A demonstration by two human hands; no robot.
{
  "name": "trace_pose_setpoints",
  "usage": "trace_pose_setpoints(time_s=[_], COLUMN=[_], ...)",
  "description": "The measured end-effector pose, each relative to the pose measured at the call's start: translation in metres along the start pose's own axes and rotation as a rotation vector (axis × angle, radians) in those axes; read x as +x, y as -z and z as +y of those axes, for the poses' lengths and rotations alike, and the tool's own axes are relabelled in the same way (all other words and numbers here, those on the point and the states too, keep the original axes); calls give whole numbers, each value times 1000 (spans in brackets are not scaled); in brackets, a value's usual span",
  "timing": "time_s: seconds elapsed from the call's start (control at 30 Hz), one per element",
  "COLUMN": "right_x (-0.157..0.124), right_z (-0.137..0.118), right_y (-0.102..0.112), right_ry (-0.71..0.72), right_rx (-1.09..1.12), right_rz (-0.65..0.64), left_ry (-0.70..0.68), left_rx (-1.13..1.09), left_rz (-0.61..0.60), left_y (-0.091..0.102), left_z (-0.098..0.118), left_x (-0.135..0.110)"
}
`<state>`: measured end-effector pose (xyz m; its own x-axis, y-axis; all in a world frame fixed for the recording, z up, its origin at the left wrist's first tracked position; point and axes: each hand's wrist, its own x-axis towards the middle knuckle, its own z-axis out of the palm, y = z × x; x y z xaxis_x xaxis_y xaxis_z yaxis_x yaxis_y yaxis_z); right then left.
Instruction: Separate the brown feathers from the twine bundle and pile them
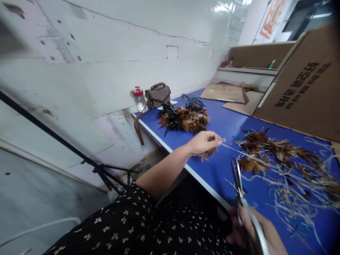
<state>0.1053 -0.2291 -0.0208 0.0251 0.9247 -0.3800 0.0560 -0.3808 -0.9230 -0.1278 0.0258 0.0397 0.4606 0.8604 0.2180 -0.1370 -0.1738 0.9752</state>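
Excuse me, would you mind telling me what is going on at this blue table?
A person is working with feathers at the blue table. Their left hand pinches a small bunch of brown feathers just over the tabletop, while the right hand grips scissors with the blades pointing away. A pile of feathers lies further back, and trimmings are strewn to the right.
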Motion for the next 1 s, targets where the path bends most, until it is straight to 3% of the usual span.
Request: trace_pose_setpoints(time_s=[0.07, 0.17, 0.3, 0.67, 1.0], right_x=[12, 25, 29, 2, 27], right_z=[-13, -30, -49, -53, -40], right_y=[-22, -51, -73, -85, -85], right_ry=[8, 44, 30, -7, 21], right_rx=[58, 121, 174, 150, 202], right_rz=[-28, 28, 42, 93, 54], left_ry=[36, 29, 75, 93, 119], left_rx=[-59, -130, -208, -300, -356], left_rz=[60, 154, 202, 232, 199], left_y=[-7, -19, -30, -30, -31], left_z=[-5, -12, -19, -25, -19], left_x=[-8, -19, -31, -40, -54])
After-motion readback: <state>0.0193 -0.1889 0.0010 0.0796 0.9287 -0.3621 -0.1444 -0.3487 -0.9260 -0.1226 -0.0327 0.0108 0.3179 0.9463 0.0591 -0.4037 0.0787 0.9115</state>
